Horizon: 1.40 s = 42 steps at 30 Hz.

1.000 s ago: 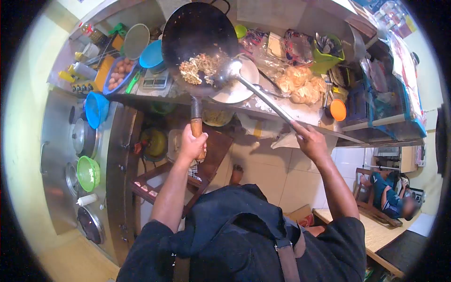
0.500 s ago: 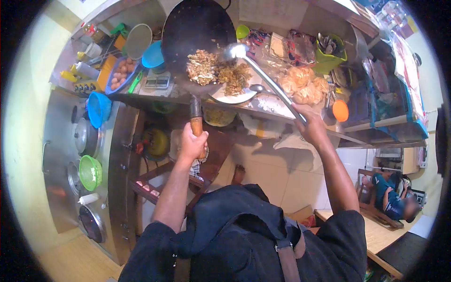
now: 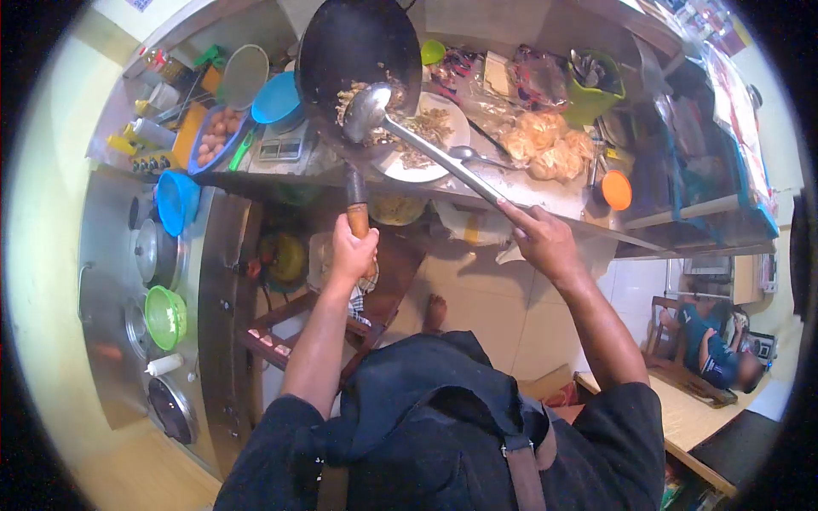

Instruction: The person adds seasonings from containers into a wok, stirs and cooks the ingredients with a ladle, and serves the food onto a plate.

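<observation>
My left hand point(image 3: 354, 249) is wrapped round the wooden handle of a dark wok point(image 3: 354, 60), whose near rim tilts over the counter beside a white plate point(image 3: 413, 175). My right hand point(image 3: 547, 247) holds a long metal ladle point(image 3: 443, 157) by the end of its handle, index finger stretched along it. The ladle's bowl rests over the wok's near side and hides part of the food there. Browned, chopped food point(image 3: 345, 98) lies in the wok around the bowl. More of the same food point(image 3: 434, 129) is on the plate. A spoon point(image 3: 477, 155) lies right of the plate.
A blue basket of eggs point(image 3: 220, 140), a small scale point(image 3: 281, 146) and a blue bowl point(image 3: 277, 98) stand left of the wok. Filled plastic bags point(image 3: 550, 145) and a green utensil bin point(image 3: 596, 85) are on the right. Another person point(image 3: 711, 345) sits at far right.
The ladle's bowl has moved left from over the plate to the wok's near side. Less food shows in the wok, and the food by the plate has settled onto it.
</observation>
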Each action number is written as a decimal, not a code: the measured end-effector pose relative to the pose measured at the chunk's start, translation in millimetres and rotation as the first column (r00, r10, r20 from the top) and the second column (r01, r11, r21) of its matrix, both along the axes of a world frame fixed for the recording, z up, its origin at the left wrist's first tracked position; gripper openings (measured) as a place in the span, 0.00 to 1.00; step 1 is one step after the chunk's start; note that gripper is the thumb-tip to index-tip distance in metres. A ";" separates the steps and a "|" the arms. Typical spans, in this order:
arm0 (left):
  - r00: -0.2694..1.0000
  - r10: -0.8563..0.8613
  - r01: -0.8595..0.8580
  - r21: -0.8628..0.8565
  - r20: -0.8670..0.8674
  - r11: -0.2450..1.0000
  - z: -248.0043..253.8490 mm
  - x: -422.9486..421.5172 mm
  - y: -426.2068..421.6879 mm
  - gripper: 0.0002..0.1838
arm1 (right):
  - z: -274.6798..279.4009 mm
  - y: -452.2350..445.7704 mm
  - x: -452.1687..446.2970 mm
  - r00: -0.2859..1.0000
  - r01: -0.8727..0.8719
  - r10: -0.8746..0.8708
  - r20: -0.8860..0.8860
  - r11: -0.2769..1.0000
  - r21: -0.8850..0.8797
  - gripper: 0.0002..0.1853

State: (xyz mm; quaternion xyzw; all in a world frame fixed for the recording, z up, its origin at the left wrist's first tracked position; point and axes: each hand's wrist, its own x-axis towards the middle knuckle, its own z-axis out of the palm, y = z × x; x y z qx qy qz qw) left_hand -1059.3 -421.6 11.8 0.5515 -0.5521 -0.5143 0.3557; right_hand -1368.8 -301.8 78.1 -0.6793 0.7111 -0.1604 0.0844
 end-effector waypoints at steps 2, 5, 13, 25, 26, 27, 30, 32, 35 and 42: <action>0.999 -0.006 0.005 -0.034 -0.043 0.999 -7.8 1.4 -2.5 0.14 | -7.4 1.6 -3.8 0.993 -0.002 0.006 -0.119 0.999 0.034 0.32; 1.000 0.009 -0.010 -0.040 -0.020 0.999 -12.9 3.3 -3.9 0.15 | -19.1 11.9 -17.0 0.991 0.034 -0.024 -0.134 0.997 0.071 0.34; 0.996 0.029 -0.017 -0.133 0.089 0.991 -33.0 18.4 -10.6 0.14 | -14.3 8.3 -27.2 0.981 0.122 -0.129 0.145 0.991 0.061 0.31; 0.987 0.044 -0.011 -0.204 0.156 0.979 -16.0 20.6 -7.9 0.18 | -17.9 -25.4 -10.5 0.984 0.118 -0.132 0.122 0.986 0.119 0.29; 0.969 0.052 0.007 -0.236 0.240 0.972 -8.5 20.5 -5.9 0.18 | -19.2 -13.5 -16.1 0.976 0.131 -0.151 0.156 0.983 0.130 0.29; 0.969 0.058 0.001 -0.238 0.241 0.971 -9.2 21.7 -7.3 0.18 | -20.2 -5.6 -21.1 0.967 0.145 -0.170 0.190 0.980 0.139 0.30; 0.973 0.056 -0.006 -0.219 0.222 0.976 -16.9 22.4 -12.3 0.19 | -25.7 8.3 -28.9 0.968 0.107 -0.100 0.229 0.994 -0.019 0.30; 0.950 0.079 0.023 -0.319 0.302 0.948 -20.9 21.4 -15.0 0.20 | -22.7 0.9 -20.7 0.963 0.094 -0.073 0.261 0.993 -0.071 0.30; 0.943 0.068 0.028 -0.280 0.326 0.960 -17.1 15.4 -17.9 0.20 | -3.8 -16.9 0.2 0.964 0.082 -0.064 0.257 0.995 -0.060 0.31; 0.938 0.063 0.036 -0.277 0.341 0.960 -17.3 19.4 -24.1 0.20 | -12.7 5.5 -23.6 0.983 0.155 -0.170 0.072 0.972 0.177 0.31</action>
